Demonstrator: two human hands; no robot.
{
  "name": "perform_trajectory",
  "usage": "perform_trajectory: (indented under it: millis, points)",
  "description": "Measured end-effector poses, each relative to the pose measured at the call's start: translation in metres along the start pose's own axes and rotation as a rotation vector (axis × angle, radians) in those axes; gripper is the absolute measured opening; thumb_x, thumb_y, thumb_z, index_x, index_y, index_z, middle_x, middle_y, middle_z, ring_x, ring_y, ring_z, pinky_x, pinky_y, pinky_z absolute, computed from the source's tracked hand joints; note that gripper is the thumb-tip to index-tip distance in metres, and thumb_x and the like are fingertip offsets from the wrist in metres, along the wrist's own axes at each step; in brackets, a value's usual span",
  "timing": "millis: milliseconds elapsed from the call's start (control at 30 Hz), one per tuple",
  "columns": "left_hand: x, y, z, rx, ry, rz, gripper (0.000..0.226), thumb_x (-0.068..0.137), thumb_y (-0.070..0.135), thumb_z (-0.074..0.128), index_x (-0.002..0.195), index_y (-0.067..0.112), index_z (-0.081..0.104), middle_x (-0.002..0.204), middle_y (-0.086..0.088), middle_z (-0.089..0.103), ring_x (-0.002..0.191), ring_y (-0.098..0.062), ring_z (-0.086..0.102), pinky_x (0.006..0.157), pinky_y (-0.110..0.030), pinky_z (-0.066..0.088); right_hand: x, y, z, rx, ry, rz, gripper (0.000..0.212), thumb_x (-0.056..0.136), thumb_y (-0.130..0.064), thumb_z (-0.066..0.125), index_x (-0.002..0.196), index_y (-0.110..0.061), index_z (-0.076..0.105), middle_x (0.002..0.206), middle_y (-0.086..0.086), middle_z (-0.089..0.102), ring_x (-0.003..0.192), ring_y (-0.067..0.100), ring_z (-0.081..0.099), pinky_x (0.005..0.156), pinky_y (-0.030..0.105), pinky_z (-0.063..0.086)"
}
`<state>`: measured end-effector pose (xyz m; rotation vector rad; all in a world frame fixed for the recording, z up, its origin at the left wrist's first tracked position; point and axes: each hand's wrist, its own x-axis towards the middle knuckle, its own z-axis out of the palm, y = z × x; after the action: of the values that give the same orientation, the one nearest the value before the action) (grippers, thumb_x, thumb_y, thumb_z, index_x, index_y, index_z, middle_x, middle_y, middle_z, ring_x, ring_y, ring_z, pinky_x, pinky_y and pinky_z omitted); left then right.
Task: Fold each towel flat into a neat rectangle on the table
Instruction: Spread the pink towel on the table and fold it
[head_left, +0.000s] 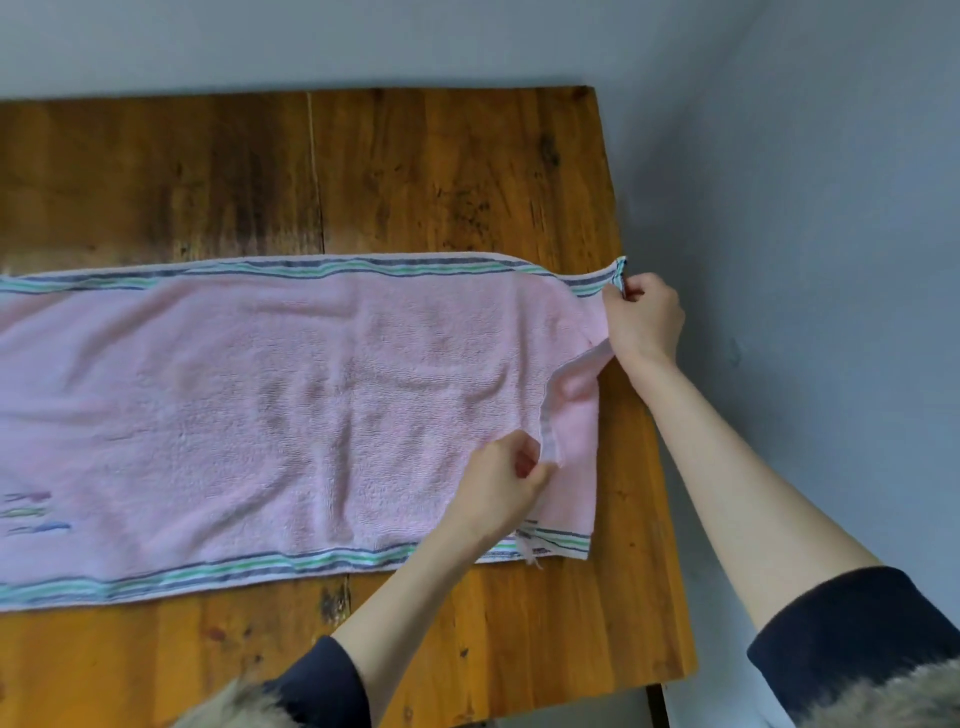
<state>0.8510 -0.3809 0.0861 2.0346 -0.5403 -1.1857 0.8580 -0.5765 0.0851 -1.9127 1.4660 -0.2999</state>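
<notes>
Dark navy sleeves (852, 639) pushed up, pale fur trim (883, 701) at the edge.

We're looking down on a wooden table (415, 171), warm orange-brown planks with dark stains and a seam running front to back left of centre. Its right edge sits close to a pale blue-grey wall (805, 208), and the far edge meets that wall too. Lying straight across it we've got one pink towel (260, 395), spread lengthwise and running off the left of our view, with striped green, white and dark blue borders along its far and near long sides. Its right end is lifted and turned back near the table's right edge. Bare wood shows beyond and in front of it.
</notes>
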Motion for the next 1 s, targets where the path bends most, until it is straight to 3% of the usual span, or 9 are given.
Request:
perform_trajectory:
  millis: [67,233,400,500,633,733,800,900,1000]
  points:
    - [-0.006,-0.002,-0.018,-0.012,0.006,0.031,0.009,0.087,0.02,0.06,0.08,0.016,0.057,0.078,-0.001,0.063,0.077,-0.018,0.058,0.072,-0.029,0.045,-0.013,-0.011,0.001,0.044,-0.029,-0.056,0.016,0.092,-0.02,0.055,0.101,-0.009,0.061,0.09,-0.004,0.057,0.081,0.01,0.054,0.064,0.013,0.039]
    - [-0.03,-0.023,-0.077,-0.038,0.138,0.039,0.01,0.086,0.014,0.059,0.08,0.007,0.062,0.077,-0.009,0.066,0.074,-0.022,0.058,0.072,-0.034,0.045,-0.048,-0.051,0.007,0.091,-0.097,-0.234,0.009,0.092,-0.022,0.056,0.091,-0.013,0.059,0.086,-0.007,0.058,0.074,0.005,0.056,0.055,0.007,0.042]
    - [-0.062,-0.046,-0.142,-0.113,0.284,0.051,0.014,0.085,0.016,0.06,0.072,0.017,0.061,0.062,0.005,0.057,0.055,-0.001,0.046,0.052,-0.013,0.034,-0.09,-0.105,0.026,0.157,-0.124,-0.332,0.012,0.093,-0.026,0.055,0.094,-0.015,0.058,0.086,-0.01,0.057,0.075,0.007,0.057,0.055,0.009,0.048]
    - [-0.087,-0.06,-0.178,-0.153,0.365,0.077,0.018,0.086,0.014,0.059,0.069,0.02,0.059,0.06,0.007,0.053,0.055,-0.004,0.044,0.053,-0.016,0.034,-0.121,-0.138,0.044,0.186,-0.131,-0.382,0.008,0.093,-0.026,0.055,0.092,-0.018,0.056,0.078,-0.014,0.053,0.07,0.008,0.056,0.059,0.011,0.047]
    - [-0.123,-0.081,-0.224,-0.178,0.475,0.091,0.021,0.085,0.013,0.06,0.066,0.023,0.058,0.055,0.01,0.052,0.052,-0.001,0.044,0.051,-0.013,0.034,-0.164,-0.184,0.076,0.193,-0.165,-0.449,0.014,0.093,-0.026,0.055,0.093,-0.014,0.061,0.083,-0.007,0.058,0.078,0.01,0.058,0.063,0.016,0.048]
    - [-0.145,-0.099,-0.259,-0.146,0.549,0.085,0.015,0.084,0.014,0.06,0.069,0.02,0.059,0.061,0.007,0.056,0.056,-0.004,0.047,0.056,-0.018,0.037,-0.19,-0.22,0.102,0.214,-0.192,-0.511,0.011,0.091,-0.021,0.056,0.083,-0.014,0.06,0.075,-0.005,0.057,0.066,0.006,0.053,0.053,0.003,0.037]
    - [-0.157,-0.114,-0.28,-0.114,0.608,0.07,0.014,0.084,0.014,0.059,0.07,0.015,0.059,0.063,0.001,0.057,0.056,-0.003,0.046,0.056,-0.017,0.037,-0.207,-0.24,0.121,0.201,-0.221,-0.54,0.014,0.09,-0.02,0.057,0.084,-0.009,0.063,0.074,-0.005,0.058,0.065,0.008,0.052,0.054,0.009,0.038]
    - [-0.171,-0.141,-0.306,-0.124,0.689,0.017,0.016,0.083,0.015,0.058,0.068,0.02,0.06,0.066,0.002,0.06,0.058,-0.004,0.049,0.059,-0.019,0.041,-0.228,-0.264,0.15,0.204,-0.305,-0.543,0.017,0.089,-0.019,0.058,0.087,-0.005,0.066,0.076,-0.001,0.06,0.076,0.02,0.059,0.072,0.031,0.05]
    - [-0.173,-0.177,-0.326,-0.141,0.704,-0.079,0.012,0.086,0.019,0.057,0.075,0.021,0.062,0.073,0.001,0.064,0.07,-0.013,0.058,0.065,-0.026,0.046,-0.241,-0.277,0.182,0.238,-0.432,-0.489,0.014,0.088,-0.017,0.059,0.086,-0.005,0.065,0.073,0.0,0.06,0.072,0.023,0.063,0.068,0.037,0.056]
